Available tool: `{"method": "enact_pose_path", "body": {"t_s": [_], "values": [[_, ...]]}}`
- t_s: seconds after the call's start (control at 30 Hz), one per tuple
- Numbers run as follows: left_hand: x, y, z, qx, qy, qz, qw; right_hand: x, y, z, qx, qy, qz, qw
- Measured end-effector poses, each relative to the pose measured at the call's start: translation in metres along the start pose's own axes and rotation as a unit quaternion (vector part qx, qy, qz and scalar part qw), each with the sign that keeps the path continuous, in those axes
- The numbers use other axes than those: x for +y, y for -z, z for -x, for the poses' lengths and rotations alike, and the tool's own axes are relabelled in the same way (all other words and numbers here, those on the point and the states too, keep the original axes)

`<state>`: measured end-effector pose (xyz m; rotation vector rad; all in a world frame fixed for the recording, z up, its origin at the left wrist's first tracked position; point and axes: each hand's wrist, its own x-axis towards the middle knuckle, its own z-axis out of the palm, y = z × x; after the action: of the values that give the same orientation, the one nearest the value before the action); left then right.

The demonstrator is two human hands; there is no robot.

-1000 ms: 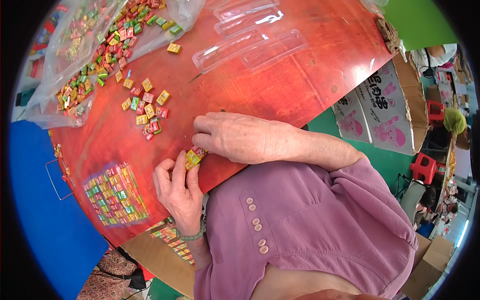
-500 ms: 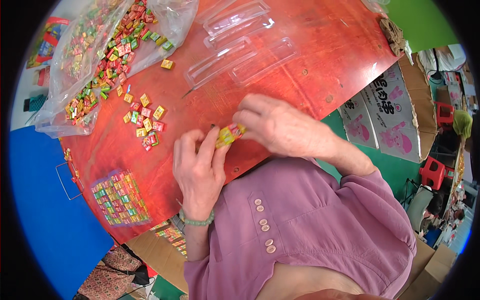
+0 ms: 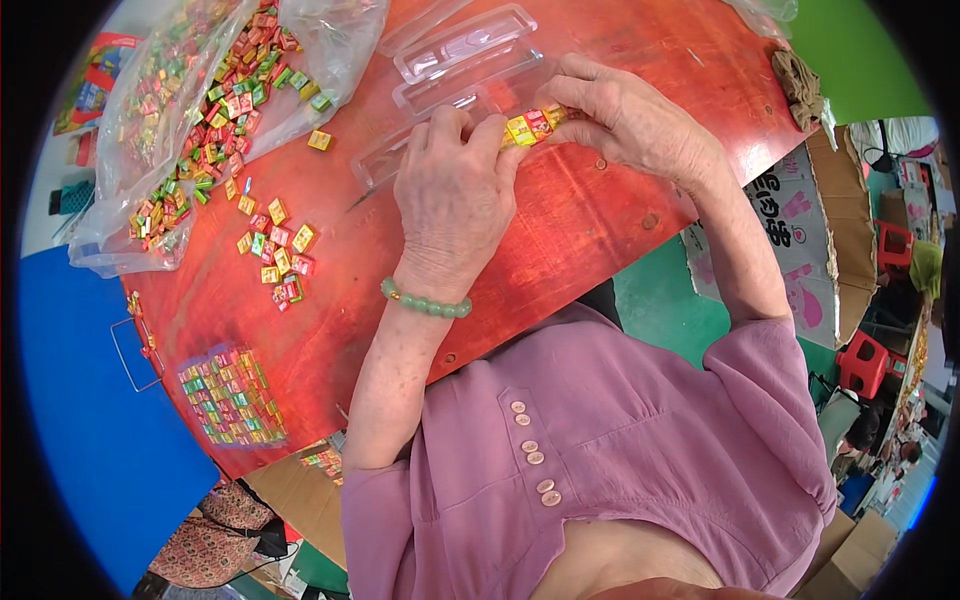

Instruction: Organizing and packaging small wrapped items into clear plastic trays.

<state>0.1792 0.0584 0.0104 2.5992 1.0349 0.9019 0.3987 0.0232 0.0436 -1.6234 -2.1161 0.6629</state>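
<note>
A short row of small wrapped candies (image 3: 529, 127), yellow and red, is pinched end to end between my two hands above the table. My left hand (image 3: 455, 185) closes on its left end, with a green bead bracelet on the wrist. At the other end, my right hand (image 3: 630, 118) grips the row between thumb and fingers. Clear plastic trays (image 3: 466, 48) lie just beyond and partly under the hands; my left hand hides part of the nearer ones. Several loose candies (image 3: 277, 212) are scattered to the left.
A clear plastic bag (image 3: 345, 55) spills a large heap of candies (image 3: 262, 62) at the far left of the red table (image 3: 540, 250). A neat block of candies (image 3: 232, 398) lies near the left edge. A brown cloth (image 3: 797, 85) rests at the far right, above a cardboard box (image 3: 845, 215).
Both hands have moved away from my body, up and to the right, carrying the candies to the clear trays. My arms are now more stretched out.
</note>
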Motion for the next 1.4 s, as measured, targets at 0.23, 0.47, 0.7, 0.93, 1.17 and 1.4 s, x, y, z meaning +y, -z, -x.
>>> {"method": "enact_pose_path", "body": {"t_s": [0.23, 0.47, 0.7, 0.93, 1.17, 1.4], "values": [[0.006, -0.005, -0.001, -0.013, 0.007, -0.015, 1.0, 0.019, -0.002, -0.002, 0.002, 0.023, -0.027, 0.999], [0.009, 0.004, 0.006, -0.051, 0.014, -0.017, 0.998, 0.015, -0.007, 0.003, 0.042, 0.026, -0.027, 0.998], [0.014, 0.02, 0.027, -0.077, -0.011, -0.064, 0.995, 0.009, -0.018, 0.028, 0.107, 0.06, 0.087, 0.989], [0.01, 0.019, 0.041, -0.077, -0.027, -0.08, 0.993, 0.007, -0.043, 0.047, 0.101, 0.034, 0.185, 0.977], [0.008, 0.026, 0.05, -0.076, -0.02, -0.069, 0.994, -0.012, -0.048, 0.053, 0.083, 0.016, 0.189, 0.978], [0.008, 0.05, 0.086, -0.024, 0.0, -0.033, 0.999, -0.042, -0.071, 0.07, 0.057, 0.056, 0.176, 0.981]]}}
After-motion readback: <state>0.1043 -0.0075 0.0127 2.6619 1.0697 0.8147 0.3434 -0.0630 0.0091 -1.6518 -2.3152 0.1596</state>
